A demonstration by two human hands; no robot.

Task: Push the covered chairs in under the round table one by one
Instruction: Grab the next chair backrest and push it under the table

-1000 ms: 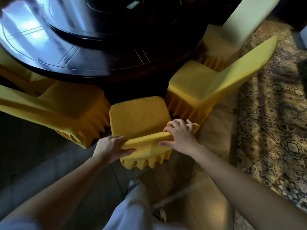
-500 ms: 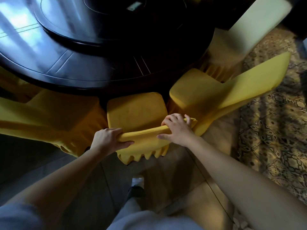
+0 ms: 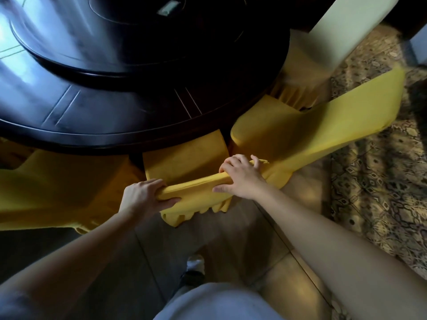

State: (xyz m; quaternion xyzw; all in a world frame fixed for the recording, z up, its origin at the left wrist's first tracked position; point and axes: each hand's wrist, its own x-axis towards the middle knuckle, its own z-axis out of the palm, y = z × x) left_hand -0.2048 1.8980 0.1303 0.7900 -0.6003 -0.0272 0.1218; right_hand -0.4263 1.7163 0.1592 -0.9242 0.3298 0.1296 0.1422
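Note:
A chair in a yellow cover (image 3: 184,162) stands right in front of me, the front part of its seat under the rim of the dark round table (image 3: 104,125). My left hand (image 3: 145,196) grips the left end of the chair's top rail. My right hand (image 3: 242,179) grips the right end of the same rail. A second yellow-covered chair (image 3: 307,132) stands to the right, its back leaning outwards. Another yellow-covered chair (image 3: 57,188) is on the left, partly under the table.
A pale-covered chair (image 3: 346,28) stands at the back right by the table. A raised round turntable (image 3: 115,42) sits on the tabletop. A patterned carpet (image 3: 381,181) covers the floor on the right; tiles lie under my foot (image 3: 195,264).
The chair I hold has slid forward, so more of its seat is now under the table's edge. Both hands kept their grip on the rail and I stepped closer.

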